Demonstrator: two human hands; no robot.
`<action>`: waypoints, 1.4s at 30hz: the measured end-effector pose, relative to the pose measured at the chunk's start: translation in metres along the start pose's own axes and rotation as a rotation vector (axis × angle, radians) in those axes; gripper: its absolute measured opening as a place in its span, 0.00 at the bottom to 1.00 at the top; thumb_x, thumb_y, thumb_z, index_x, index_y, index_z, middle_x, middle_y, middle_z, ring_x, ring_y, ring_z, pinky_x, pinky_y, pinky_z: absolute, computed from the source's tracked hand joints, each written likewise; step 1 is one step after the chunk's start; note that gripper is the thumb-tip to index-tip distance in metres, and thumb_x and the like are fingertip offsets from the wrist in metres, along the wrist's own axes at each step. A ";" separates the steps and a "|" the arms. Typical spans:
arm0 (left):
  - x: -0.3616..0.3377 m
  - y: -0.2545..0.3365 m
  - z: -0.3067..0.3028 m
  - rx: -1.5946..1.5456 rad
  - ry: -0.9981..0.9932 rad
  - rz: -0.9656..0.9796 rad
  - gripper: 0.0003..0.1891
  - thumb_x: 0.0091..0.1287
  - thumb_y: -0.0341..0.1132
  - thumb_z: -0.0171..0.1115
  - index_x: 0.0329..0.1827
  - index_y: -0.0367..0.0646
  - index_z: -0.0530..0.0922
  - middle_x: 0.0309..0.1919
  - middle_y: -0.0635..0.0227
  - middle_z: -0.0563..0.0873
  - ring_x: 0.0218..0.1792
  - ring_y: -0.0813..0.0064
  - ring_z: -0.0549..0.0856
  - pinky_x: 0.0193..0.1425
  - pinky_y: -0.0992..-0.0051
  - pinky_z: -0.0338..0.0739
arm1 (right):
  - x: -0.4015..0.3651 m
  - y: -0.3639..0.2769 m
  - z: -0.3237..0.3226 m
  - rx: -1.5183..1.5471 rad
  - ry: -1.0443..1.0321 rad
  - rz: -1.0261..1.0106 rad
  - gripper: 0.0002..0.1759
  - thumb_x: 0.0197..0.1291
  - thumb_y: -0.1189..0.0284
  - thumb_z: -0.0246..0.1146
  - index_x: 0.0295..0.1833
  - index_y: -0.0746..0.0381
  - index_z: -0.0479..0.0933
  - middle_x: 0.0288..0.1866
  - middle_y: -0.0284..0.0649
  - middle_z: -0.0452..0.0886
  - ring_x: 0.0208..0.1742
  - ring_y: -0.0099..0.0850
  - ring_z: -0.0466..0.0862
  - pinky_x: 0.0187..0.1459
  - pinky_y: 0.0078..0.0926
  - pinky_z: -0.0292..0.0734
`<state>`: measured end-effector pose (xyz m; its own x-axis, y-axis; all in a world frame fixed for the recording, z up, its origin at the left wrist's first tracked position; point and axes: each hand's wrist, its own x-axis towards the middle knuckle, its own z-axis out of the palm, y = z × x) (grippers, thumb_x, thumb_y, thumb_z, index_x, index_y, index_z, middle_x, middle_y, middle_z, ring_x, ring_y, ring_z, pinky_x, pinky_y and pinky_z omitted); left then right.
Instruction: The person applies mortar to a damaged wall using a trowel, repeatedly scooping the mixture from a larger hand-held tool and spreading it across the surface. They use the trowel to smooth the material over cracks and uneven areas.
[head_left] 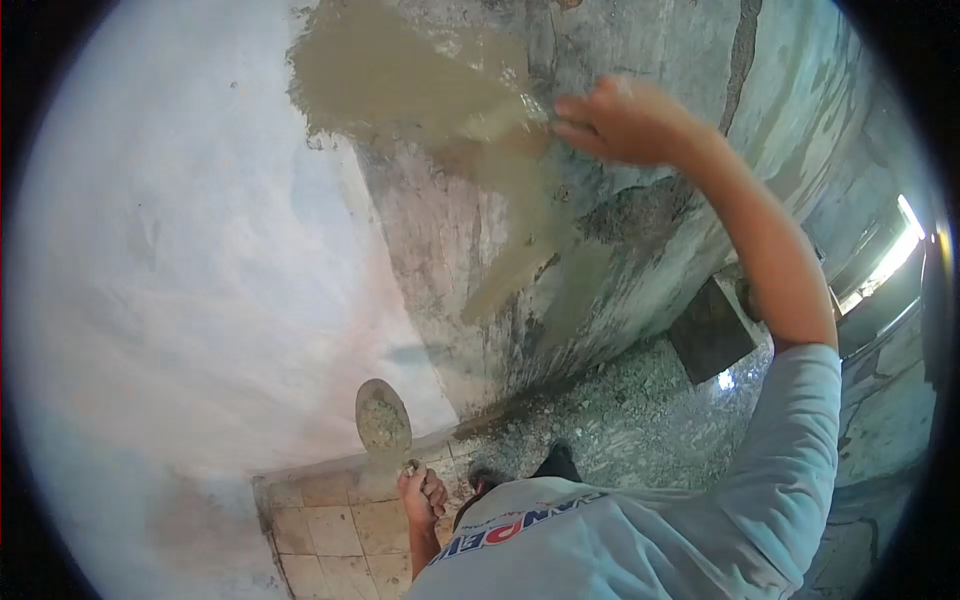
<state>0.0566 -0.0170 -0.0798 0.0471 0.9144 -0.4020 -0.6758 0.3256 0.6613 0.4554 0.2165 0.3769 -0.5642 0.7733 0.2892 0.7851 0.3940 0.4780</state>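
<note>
My left hand [422,493] is closed round the handle of a trowel [383,416], whose rounded blade points up and carries some grey material. The blade is in front of the lower white wall. My right hand [622,120] is raised near the upper wall, blurred by motion, with some fingers pointing left; whether it holds anything is unclear. Just left of it, a wet grey-brown patch of plaster [400,85] spreads over the wall, with a thinner smear running down below.
A white painted wall [200,250] fills the left. Bare, stained wall lies right of it. Below are floor tiles [330,530] and debris-strewn floor [620,420]. A dark box-like object [712,335] stands at the wall's foot, near a bright light strip [895,260].
</note>
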 end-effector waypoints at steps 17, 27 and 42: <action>-0.020 0.005 -0.021 -0.045 0.079 0.056 0.09 0.76 0.34 0.58 0.35 0.49 0.69 0.15 0.74 0.68 0.08 0.80 0.64 0.08 0.75 0.57 | 0.011 -0.055 0.045 0.068 0.214 0.244 0.14 0.74 0.56 0.60 0.48 0.55 0.79 0.27 0.49 0.85 0.30 0.55 0.87 0.32 0.53 0.82; -0.007 0.003 -0.031 -0.033 0.045 0.035 0.10 0.76 0.33 0.57 0.34 0.49 0.68 0.15 0.75 0.68 0.09 0.81 0.64 0.09 0.76 0.57 | -0.055 -0.086 0.162 0.020 -0.061 0.181 0.15 0.74 0.57 0.60 0.50 0.57 0.80 0.22 0.47 0.84 0.22 0.45 0.88 0.20 0.44 0.82; 0.012 -0.001 -0.025 0.036 -0.006 -0.043 0.17 0.74 0.38 0.61 0.27 0.50 0.66 0.15 0.77 0.67 0.10 0.81 0.65 0.10 0.75 0.55 | 0.033 -0.066 0.040 -0.081 0.104 0.102 0.16 0.75 0.56 0.57 0.49 0.56 0.82 0.29 0.50 0.86 0.32 0.53 0.88 0.33 0.54 0.84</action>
<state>0.0397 -0.0121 -0.1011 0.0801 0.9007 -0.4269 -0.6459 0.3731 0.6661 0.3953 0.2360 0.3223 -0.5093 0.7502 0.4218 0.8188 0.2714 0.5059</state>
